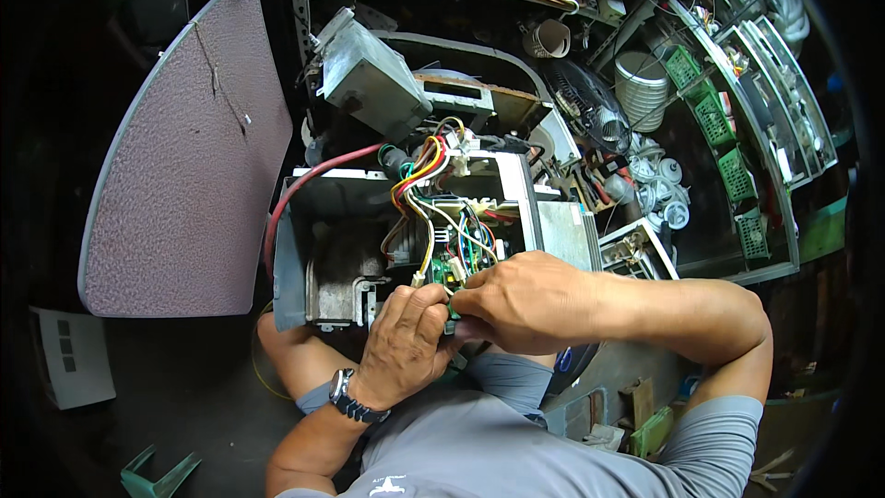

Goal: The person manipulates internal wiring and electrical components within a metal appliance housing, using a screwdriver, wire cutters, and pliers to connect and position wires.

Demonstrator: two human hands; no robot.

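Note:
An opened metal appliance unit sits in front of me, its wiring exposed. Inside its right part is a green circuit board with small components and coloured wires running to it. My left hand, with a watch on the wrist, has its fingers curled round the board's near edge, beside a small white connector. Right against it, my right hand is closed in a pinch over the same edge. What its fingertips hold is hidden. A bit of green shows between the two hands.
A thick red hose curves along the unit's left side. Behind stands a grey metal box. A large textured panel leans at the left. At the right are green baskets, a white bucket and clear plastic parts.

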